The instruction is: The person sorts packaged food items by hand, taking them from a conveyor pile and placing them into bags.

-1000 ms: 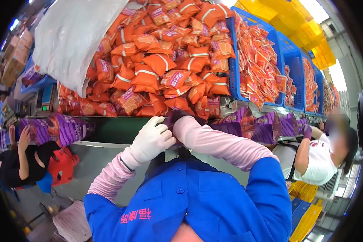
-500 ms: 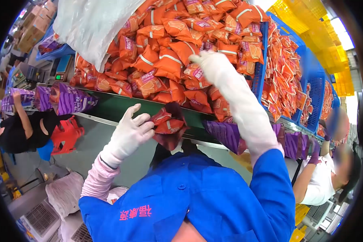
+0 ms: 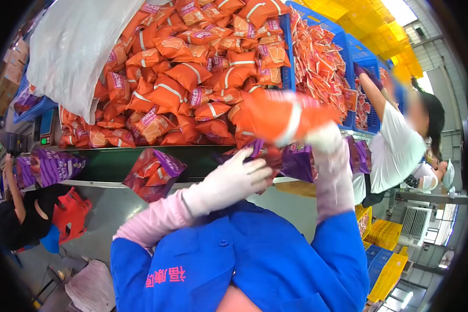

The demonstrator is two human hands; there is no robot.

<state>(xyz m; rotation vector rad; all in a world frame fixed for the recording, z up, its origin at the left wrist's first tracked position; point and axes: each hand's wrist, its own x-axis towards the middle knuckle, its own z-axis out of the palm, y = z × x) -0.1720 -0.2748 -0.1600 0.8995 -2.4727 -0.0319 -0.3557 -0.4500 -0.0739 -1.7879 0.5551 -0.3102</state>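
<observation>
My gloved right hand [image 3: 325, 138] grips a large orange snack packet [image 3: 291, 118], smeared by motion, raised in front of the heap of orange packets [image 3: 187, 78]. Below it, my gloved left hand [image 3: 234, 179] is at an upright purple bag [image 3: 272, 160] on the green conveyor belt [image 3: 106, 164]; its fingers curl at the bag's near-left edge, partly covering it. Left of that hand stands another purple bag [image 3: 169, 164], its top open, orange packets showing inside. More purple bags [image 3: 299, 164] line the belt to the right.
Behind the belt, blue crates [image 3: 320, 23] hold small orange sachets. A clear plastic sheet [image 3: 75, 57] drapes over the heap's left side. A scale [image 3: 46, 130] stands at far left. Co-workers are at both sides, one in a white shirt [image 3: 392, 151]. A red stool [image 3: 73, 213] stands lower left.
My right hand has lifted an orange packet off the heap toward me. The filled bag has shifted left along the belt, and my left hand has moved right to another bag. The view has turned.
</observation>
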